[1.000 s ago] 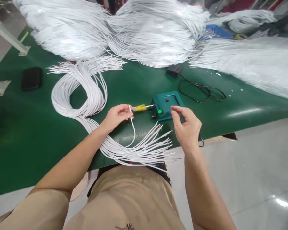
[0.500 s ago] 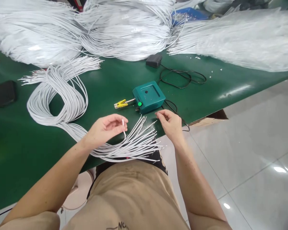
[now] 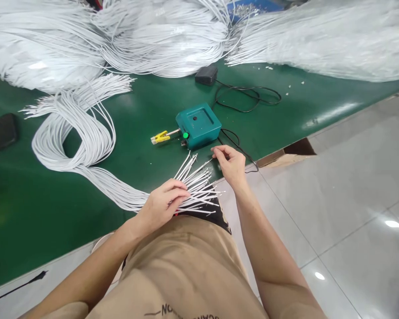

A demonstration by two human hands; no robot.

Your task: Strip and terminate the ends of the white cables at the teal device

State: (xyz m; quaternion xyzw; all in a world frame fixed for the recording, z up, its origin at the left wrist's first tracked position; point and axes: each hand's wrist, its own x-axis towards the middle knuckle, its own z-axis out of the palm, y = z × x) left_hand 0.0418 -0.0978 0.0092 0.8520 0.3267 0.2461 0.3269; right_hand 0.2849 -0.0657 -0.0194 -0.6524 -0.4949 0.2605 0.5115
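A long bundle of white wires [image 3: 115, 188] runs from a coil on the left to loose, fanned ends at the table's front edge. My left hand [image 3: 166, 199] lies over the wires just behind their ends, fingers bent around some of them. To the right of the fan, my right hand [image 3: 231, 164] is raised with thumb and fingertips pinched together near a wire tip; what they hold is too small to make out. Beyond the hands sits a green device [image 3: 199, 126] with a yellow clip [image 3: 160, 137] on its left side.
Large piles of white wires [image 3: 162, 44] line the back, with a plastic-covered bundle [image 3: 319, 42] at the right. A black box [image 3: 206, 75] with a looped cable stands behind the device. A dark block [image 3: 3, 131] lies far left. A blue tray [image 3: 257, 6] shows at the back.
My left hand has moved down and right onto the wire bundle, and the bent wire it held up no longer shows. My right hand stays pinched near the wire tips. The view has shifted slightly.
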